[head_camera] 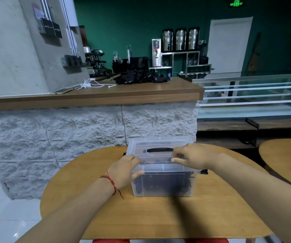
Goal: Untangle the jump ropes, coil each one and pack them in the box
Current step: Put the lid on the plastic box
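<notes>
1. Two slips are judged possible. A dark coil of the jump ropes (pixel 151 183), seen through the clear wall of the box (pixel 162 194), could be trapped under the rim of the lid (pixel 158 142) if it is pressed down unevenly. The light box could also be skidded across the table (pixel 158 218).
2. The lid's near-left corner is gripped by the left hand (pixel 123 172), with fingers curled over it and the thumb against the wall.
3. The lid's near edge is pinched by the bent fingertips of the right hand (pixel 193 157).
</notes>
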